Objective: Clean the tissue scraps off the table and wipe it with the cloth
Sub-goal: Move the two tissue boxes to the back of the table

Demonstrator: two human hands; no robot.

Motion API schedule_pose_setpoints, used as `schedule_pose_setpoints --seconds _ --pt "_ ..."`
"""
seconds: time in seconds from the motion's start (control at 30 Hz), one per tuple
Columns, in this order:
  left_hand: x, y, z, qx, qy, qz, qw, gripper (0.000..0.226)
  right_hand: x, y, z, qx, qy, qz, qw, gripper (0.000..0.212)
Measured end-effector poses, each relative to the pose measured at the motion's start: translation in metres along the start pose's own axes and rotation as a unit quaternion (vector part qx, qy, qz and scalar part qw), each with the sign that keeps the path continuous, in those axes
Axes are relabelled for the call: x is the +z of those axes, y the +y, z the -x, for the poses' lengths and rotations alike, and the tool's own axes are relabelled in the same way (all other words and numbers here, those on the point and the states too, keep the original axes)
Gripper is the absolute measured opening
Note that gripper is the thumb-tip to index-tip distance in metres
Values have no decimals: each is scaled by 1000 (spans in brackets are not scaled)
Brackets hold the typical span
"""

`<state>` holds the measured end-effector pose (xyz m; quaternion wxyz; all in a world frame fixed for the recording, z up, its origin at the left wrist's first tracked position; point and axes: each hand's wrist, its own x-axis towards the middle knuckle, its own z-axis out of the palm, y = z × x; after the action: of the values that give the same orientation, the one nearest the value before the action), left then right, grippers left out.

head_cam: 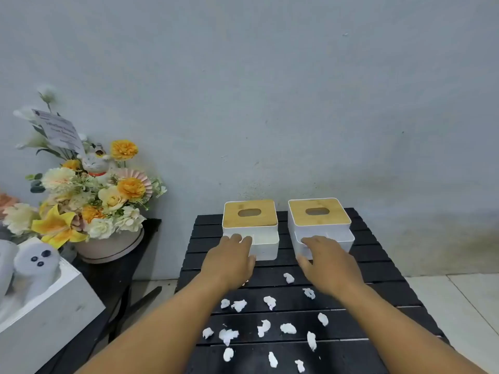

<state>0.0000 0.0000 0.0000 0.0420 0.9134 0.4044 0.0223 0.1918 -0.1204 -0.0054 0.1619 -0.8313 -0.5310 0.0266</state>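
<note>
Several white tissue scraps [270, 302] lie scattered over the near half of a black slatted table [378, 255]. At the table's far end stand two white tissue boxes with bamboo lids, the left box [249, 214] and the right box [318, 211]. My left hand [229, 261] reaches palm down to the left box's low front compartment, fingers apart and touching its edge. Over the front compartment of the right box lies my right hand [328, 261], likewise spread, nothing held. No cloth is in sight.
A grey wall rises right behind the boxes. To the left, a lower black table holds a flower arrangement [94, 195] in a pink pot and a white wooden crate [46, 314] with ghost-shaped figures. Tiled floor [459, 300] shows on the right.
</note>
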Motion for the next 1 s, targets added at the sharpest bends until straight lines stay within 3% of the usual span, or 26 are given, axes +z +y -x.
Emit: schedule_pose_setpoints --seconds 0.37,0.7,1.0 --pt "35 -15 -39 -20 15 -7 1000 40 34 -6 -53 -32 -16 32 999 44" --pt "46 -28 -52 -27 33 -7 999 10 65 -31 -74 -94 -13 32 995 25" --pt "63 -42 -57 -11 62 11 998 20 84 -34 -82 -92 -12 26 995 17"
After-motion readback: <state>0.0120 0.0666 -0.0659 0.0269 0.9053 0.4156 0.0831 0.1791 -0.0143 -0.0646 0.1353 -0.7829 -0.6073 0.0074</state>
